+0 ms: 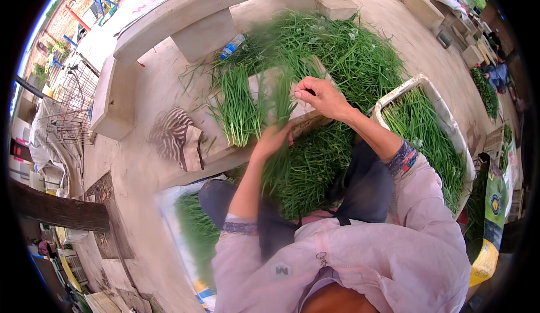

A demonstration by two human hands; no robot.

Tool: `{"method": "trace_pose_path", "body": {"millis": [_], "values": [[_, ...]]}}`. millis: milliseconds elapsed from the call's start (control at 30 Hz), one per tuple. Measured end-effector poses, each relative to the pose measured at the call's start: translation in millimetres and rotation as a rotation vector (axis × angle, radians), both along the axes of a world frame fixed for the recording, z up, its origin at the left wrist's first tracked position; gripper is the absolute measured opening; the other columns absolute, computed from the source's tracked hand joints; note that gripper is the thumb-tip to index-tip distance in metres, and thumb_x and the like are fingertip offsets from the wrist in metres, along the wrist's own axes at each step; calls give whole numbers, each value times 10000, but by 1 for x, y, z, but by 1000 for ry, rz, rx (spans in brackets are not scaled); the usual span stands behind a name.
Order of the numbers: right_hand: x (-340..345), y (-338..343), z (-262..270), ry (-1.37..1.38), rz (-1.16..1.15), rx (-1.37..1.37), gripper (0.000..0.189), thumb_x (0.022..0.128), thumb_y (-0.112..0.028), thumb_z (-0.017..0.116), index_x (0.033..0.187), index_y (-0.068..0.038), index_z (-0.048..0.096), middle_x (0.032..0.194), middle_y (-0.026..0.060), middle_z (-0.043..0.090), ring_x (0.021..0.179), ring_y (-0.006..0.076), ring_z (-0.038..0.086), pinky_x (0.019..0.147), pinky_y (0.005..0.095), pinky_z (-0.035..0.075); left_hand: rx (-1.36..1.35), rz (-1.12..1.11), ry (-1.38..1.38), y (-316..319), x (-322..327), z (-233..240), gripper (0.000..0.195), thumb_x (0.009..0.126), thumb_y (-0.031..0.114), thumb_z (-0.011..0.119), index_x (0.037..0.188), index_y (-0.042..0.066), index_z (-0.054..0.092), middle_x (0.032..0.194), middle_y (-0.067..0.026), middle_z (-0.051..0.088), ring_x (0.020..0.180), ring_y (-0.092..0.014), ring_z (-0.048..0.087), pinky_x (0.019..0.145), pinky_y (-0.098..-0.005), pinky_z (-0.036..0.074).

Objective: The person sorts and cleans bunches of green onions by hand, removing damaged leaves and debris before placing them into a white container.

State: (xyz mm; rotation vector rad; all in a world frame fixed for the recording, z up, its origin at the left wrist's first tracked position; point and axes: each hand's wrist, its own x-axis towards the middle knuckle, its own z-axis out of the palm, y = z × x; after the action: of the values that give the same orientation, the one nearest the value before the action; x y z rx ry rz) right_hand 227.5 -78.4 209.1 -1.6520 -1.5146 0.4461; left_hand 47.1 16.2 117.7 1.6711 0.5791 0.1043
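Observation:
My left hand [273,140] grips a bunch of long green leafy stalks [282,97], which looks blurred and sticks out above and below the fist. To the right of the bunch's upper part is my right hand [314,95], its thumb and fingertips brought together; whether a thin stalk is between them cannot be told. Sorted green stalks [237,106] lie side by side on a low pale block [219,146] left of the bunch. A large loose heap of green stalks [363,55] spreads behind the block, and more stalks [316,169] lie between my legs.
A white foam box [422,80] filled with stalks stands at my right. At left are a striped cloth [179,133] and a white sack [168,199] with greens on it. A plastic bottle [233,47] lies near stone benches [181,17]. A person [498,76] is far right.

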Motion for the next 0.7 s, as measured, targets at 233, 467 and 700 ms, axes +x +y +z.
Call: {"method": "trace_pose_path", "body": {"millis": [233, 467, 700], "values": [[-14, -10, 15, -457, 110, 54, 109, 845, -160, 593, 840, -51, 592, 700, 84, 545, 669, 250, 537, 658, 332, 451, 416, 43, 94, 4, 12, -31, 363, 906, 343, 494, 1007, 5, 579, 869, -194, 643, 818, -297, 630, 736, -390, 467], [-8, 37, -13, -979, 195, -6, 117, 711, -131, 621, 793, -59, 578, 818, 108, 555, 855, 291, 561, 742, 390, 453, 667, 83, 187, -20, 18, -35, 517, 866, 348, 548, 1238, 16, 414, 1116, -251, 576, 994, -423, 571, 832, -463, 462], [35, -9, 43, -676, -55, 163, 120, 822, -149, 588, 812, -34, 554, 781, 117, 566, 771, 282, 568, 684, 402, 449, 640, 91, 278, -20, 19, -29, 465, 840, 254, 576, 1181, -9, 399, 954, -275, 604, 909, -462, 574, 779, -507, 459]]}}
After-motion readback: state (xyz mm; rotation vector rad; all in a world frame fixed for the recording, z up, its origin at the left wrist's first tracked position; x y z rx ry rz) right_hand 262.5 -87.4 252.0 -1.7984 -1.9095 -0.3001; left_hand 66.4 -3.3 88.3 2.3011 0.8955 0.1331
